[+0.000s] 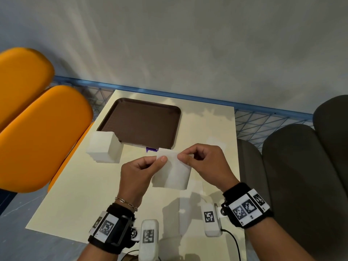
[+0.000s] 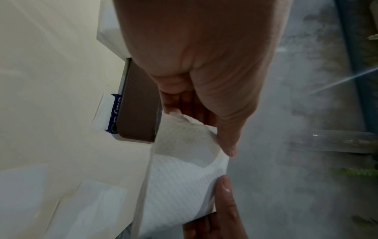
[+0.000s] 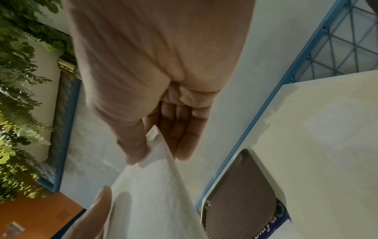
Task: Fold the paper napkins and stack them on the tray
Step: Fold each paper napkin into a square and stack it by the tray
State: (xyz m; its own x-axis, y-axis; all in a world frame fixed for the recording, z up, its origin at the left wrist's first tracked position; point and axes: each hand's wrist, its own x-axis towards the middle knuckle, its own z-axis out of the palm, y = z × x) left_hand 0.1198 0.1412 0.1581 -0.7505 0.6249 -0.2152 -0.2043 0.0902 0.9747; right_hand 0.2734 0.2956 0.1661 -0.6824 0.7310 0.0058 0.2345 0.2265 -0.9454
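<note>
While both hands pinch the napkin (image 1: 172,171) by its top edge, the sheet hangs from the fingers toward six o'clock, above the table (image 1: 79,194). The left hand (image 1: 140,171) nips the top left corner and the right hand (image 1: 203,162) the top right, thumb against forefinger. Equally near, either can lead the fold. The brown tray (image 1: 140,123) lies at eleven o'clock, bare; the napkin stack (image 1: 104,148) sits at nine.
</note>
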